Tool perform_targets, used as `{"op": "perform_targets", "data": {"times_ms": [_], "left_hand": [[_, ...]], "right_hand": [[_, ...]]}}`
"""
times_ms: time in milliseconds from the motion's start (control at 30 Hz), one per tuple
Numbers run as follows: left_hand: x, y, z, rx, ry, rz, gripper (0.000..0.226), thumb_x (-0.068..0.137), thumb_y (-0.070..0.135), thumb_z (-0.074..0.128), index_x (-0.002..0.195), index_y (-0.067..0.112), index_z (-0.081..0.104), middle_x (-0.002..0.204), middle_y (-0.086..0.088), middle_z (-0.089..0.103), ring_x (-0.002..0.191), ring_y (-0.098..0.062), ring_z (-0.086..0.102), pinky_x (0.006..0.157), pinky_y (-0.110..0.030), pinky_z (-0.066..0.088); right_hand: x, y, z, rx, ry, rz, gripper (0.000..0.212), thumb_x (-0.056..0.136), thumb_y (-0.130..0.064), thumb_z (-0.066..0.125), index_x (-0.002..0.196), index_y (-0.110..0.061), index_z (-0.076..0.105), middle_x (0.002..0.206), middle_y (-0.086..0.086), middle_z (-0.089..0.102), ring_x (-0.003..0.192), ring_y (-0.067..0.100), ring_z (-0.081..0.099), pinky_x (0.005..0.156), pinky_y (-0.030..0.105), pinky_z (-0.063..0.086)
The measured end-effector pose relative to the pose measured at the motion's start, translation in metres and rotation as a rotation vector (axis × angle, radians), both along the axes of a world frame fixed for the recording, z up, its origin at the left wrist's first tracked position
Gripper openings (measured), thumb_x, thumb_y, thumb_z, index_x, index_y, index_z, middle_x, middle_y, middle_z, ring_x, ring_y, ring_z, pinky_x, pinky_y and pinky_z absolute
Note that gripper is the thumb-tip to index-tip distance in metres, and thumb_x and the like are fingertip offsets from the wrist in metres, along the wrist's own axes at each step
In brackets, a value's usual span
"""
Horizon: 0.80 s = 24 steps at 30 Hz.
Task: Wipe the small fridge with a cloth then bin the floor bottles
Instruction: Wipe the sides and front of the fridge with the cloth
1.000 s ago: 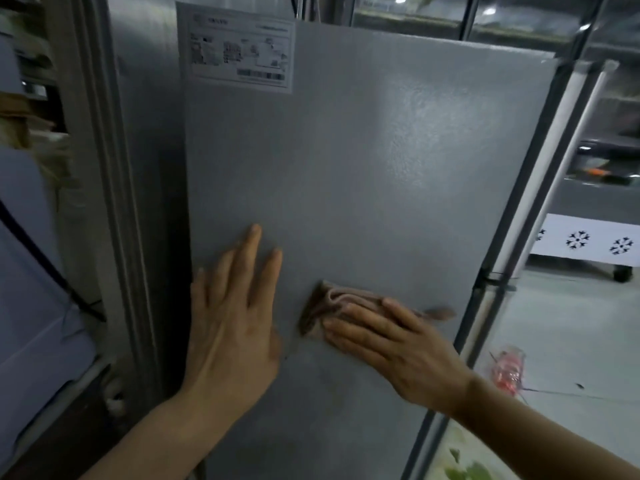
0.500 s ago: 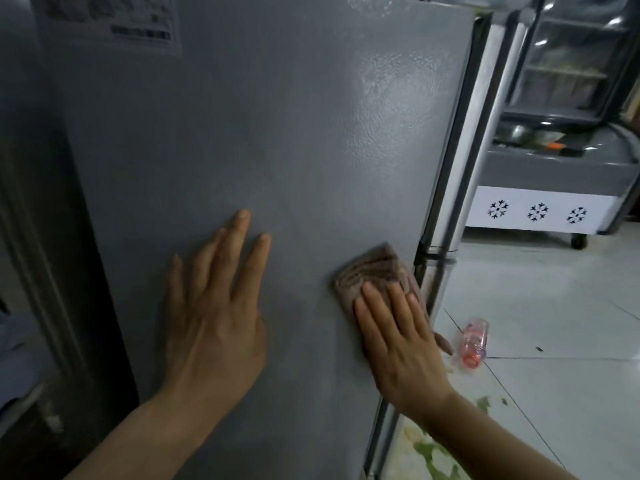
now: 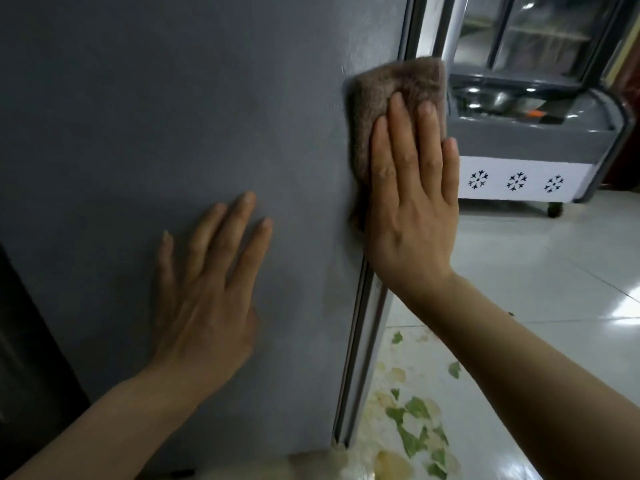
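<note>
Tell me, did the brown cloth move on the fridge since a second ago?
Yes. The cloth under the right hand slid from the middle of the gray fridge side to its front edge, farther from the resting left hand.

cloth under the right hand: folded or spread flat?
Folded: the cloth shows a thick doubled edge under the right hand, pressed against the fridge side.

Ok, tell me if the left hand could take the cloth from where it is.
Probably yes. The left hand lies flat and empty on the fridge, with bare panel between it and the cloth. The right hand presses the cloth and would have to lift.
</note>
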State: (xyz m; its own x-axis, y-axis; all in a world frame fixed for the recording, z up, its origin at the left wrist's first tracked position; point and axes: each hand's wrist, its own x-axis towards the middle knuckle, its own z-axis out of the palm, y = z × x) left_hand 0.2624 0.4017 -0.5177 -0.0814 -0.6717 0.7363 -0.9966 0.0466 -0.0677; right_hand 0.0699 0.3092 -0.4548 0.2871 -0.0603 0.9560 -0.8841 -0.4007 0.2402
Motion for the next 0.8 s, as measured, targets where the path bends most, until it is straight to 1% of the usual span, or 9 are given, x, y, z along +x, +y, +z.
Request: {"op": "perform_targets", "data": {"times_ms": [100,233,367,467,567,600,633,700,800], "left_hand": [[0.005,-0.002,-0.011,-0.005,-0.032,-0.002,0.098,0.058,0.008,0.071,0.144,0.021,0.025,0.158,-0.001,0.008,0.143,-0.026,0.009,0.108,-0.061,0.008],[0.005,0.001,-0.023,-0.011,-0.068,0.006,0.089,0.061,0.013,0.059,0.144,0.020,0.028,0.158,-0.004,0.010,0.142,-0.027,0.012,0.106,-0.062,0.012],[0.005,0.010,-0.033,0.047,-0.093,0.018,0.097,0.054,0.004,0.075,0.141,0.017,0.035,0.155,-0.007,0.016,0.140,-0.029,0.019,0.102,-0.066,0.018],[0.008,0.017,-0.042,0.134,-0.157,0.034,0.100,0.049,0.005,0.079,0.139,0.014,0.038,0.155,-0.009,0.017,0.139,-0.030,0.022,0.101,-0.067,0.020],[0.011,0.027,-0.051,0.180,-0.183,0.063,0.100,0.048,0.005,0.079,0.139,0.013,0.039,0.156,-0.009,0.017,0.138,-0.030,0.023,0.102,-0.066,0.017],[0.013,0.029,-0.053,0.179,-0.183,0.070,0.100,0.047,0.005,0.079,0.139,0.012,0.039,0.156,-0.009,0.018,0.137,-0.031,0.024,0.102,-0.066,0.017],[0.015,0.030,-0.054,0.173,-0.176,0.077,0.101,0.046,0.005,0.080,0.138,0.012,0.040,0.155,-0.010,0.018,0.137,-0.032,0.025,0.102,-0.067,0.016],[0.023,0.031,-0.054,0.158,-0.156,0.090,0.098,0.048,0.005,0.078,0.138,0.011,0.040,0.155,-0.011,0.017,0.136,-0.033,0.024,0.103,-0.067,0.014],[0.036,0.032,-0.055,0.126,-0.154,0.095,0.085,0.059,0.011,0.064,0.140,0.012,0.036,0.156,-0.009,0.015,0.136,-0.033,0.023,0.104,-0.066,0.013]], "right_hand": [[-0.002,-0.005,-0.035,0.009,0.042,0.089,0.057,0.089,-0.006,0.042,0.144,0.002,0.029,0.151,0.018,0.026,0.141,0.039,0.022,0.118,0.046,0.013],[-0.013,-0.005,-0.104,0.099,0.146,0.099,0.057,0.094,-0.011,0.033,0.147,0.001,0.016,0.152,0.021,0.021,0.145,0.038,0.007,0.119,0.047,0.007],[-0.027,0.010,-0.195,0.242,0.365,-0.002,0.056,0.100,-0.015,0.022,0.150,0.000,0.003,0.146,0.023,0.025,0.145,0.038,-0.003,0.120,0.047,0.003],[-0.032,0.020,-0.223,0.304,0.439,-0.036,0.051,0.101,-0.012,0.013,0.150,-0.001,0.001,0.147,0.020,0.024,0.146,0.035,-0.006,0.120,0.046,0.000],[-0.037,0.022,-0.210,0.280,0.432,0.068,0.062,0.096,-0.014,0.028,0.151,-0.008,0.000,0.159,0.013,0.001,0.147,0.029,-0.004,0.120,0.041,0.004],[-0.035,0.021,-0.195,0.268,0.415,0.108,0.066,0.093,-0.015,0.035,0.151,-0.009,0.003,0.160,0.011,-0.002,0.147,0.027,-0.002,0.120,0.040,0.005],[-0.031,0.017,-0.175,0.245,0.370,0.156,0.067,0.091,-0.016,0.040,0.151,-0.009,0.011,0.159,0.011,0.003,0.147,0.027,0.001,0.120,0.039,0.006],[-0.019,0.006,-0.130,0.188,0.225,0.225,0.056,0.093,-0.017,0.044,0.146,-0.009,0.026,0.153,0.013,0.020,0.146,0.029,0.007,0.119,0.041,0.009],[-0.002,-0.005,-0.098,0.126,0.115,0.219,0.057,0.094,-0.027,0.038,0.148,-0.012,0.027,0.154,0.011,0.023,0.146,0.029,0.010,0.118,0.044,0.011]]}}
